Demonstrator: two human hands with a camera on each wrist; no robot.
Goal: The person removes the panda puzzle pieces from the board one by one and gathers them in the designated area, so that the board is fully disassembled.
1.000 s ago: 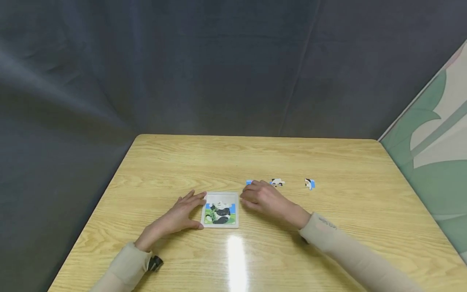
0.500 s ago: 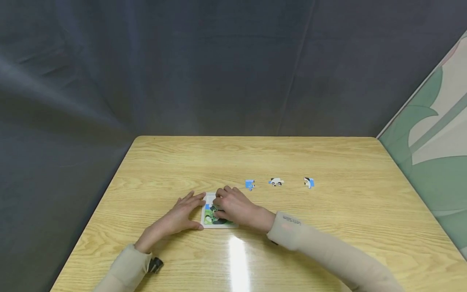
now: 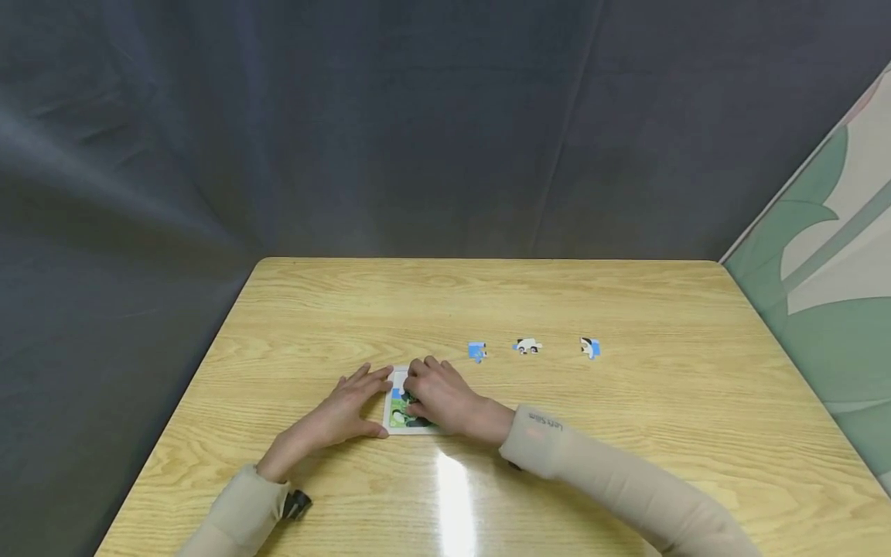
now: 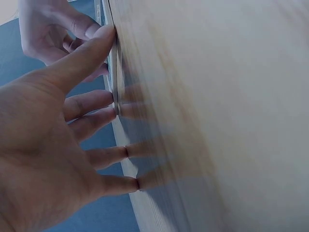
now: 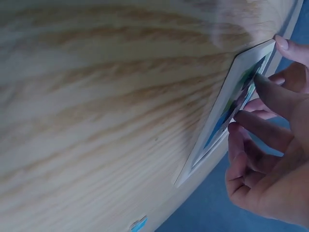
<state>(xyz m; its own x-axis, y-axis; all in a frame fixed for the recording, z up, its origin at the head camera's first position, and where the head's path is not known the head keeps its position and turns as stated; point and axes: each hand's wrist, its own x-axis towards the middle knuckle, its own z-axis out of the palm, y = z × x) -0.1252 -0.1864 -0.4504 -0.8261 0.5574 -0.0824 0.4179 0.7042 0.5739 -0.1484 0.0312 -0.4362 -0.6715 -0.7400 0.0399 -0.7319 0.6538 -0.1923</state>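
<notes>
The white-framed puzzle tray (image 3: 411,433) lies flat, with part of its green, blue and black picture (image 3: 398,414) visible. Along its left edge my left hand (image 3: 348,406) rests with spread fingers; the left wrist view shows that hand's (image 4: 53,140) thumb and some fingertips against the rim. My right hand (image 3: 445,396) covers the tray's right part. In the right wrist view the right hand's (image 5: 282,186) thumb and index fingertip touch the picture surface inside the rim (image 5: 220,99), apart from each other, its other fingers bent. Whether a separate piece lies under them is hidden.
Behind and right of the tray lie three loose pieces: a blue one (image 3: 476,350), a panda-face one (image 3: 527,346) and a blue-and-white one (image 3: 590,347). A dark curtain (image 3: 418,139) stands beyond the wooden table (image 3: 348,309), and a green-and-white patterned surface (image 3: 835,348) at the right.
From beside the tray, my right hand has moved left onto it, uncovering the blue piece. Since half a second ago it has barely shifted. The left hand has stayed at the tray's edge.
</notes>
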